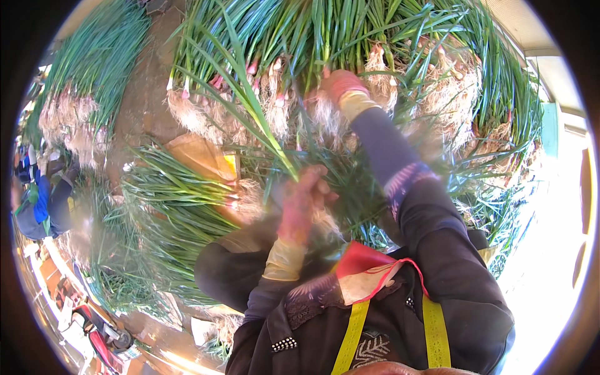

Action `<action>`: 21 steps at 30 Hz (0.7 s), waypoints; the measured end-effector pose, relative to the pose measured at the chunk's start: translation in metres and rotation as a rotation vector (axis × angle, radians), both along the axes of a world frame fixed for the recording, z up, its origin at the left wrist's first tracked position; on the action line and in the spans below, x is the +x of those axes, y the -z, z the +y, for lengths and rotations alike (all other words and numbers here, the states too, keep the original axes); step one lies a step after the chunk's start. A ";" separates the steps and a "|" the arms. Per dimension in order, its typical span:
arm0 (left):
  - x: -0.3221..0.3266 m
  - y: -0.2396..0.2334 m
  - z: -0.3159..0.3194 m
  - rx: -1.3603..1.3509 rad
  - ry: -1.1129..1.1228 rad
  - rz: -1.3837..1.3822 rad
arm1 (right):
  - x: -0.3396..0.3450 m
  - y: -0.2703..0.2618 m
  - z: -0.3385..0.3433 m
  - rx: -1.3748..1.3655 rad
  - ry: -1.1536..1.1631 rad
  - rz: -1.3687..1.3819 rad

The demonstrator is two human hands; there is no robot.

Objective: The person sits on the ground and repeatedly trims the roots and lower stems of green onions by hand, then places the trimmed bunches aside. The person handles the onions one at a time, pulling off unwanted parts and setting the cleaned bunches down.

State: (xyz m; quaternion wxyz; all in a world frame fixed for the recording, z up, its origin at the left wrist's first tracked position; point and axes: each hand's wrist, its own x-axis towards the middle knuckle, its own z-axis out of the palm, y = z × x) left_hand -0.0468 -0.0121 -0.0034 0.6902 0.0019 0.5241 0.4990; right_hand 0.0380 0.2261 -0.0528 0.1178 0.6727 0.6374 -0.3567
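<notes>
My left hand (pixel 302 201), in a reddish glove with a pale yellow cuff, is closed around a green garlic plant (pixel 267 131). Its leaves point up and to the left, and blurred roots hang below the hand. Further forward, my right hand (pixel 344 86), gloved alike, reaches into the large pile of green garlic (pixel 281 42) at the root ends; its fingertips are partly hidden, so its grip is unclear. Left of my left hand lies a smaller bundle of green garlic (pixel 187 187) with its roots towards me.
A brown sheet or sack (pixel 201 154) lies beside the small bundle. Another garlic heap (pixel 93 70) is at the upper left. Loose leaves (pixel 126 262) cover the ground at the left. A co-worker (pixel 42 201) sits at the far left edge.
</notes>
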 end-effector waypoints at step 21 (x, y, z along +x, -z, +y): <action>0.011 0.020 -0.012 0.127 0.023 -0.013 | 0.091 -0.052 -0.175 -0.394 0.077 0.550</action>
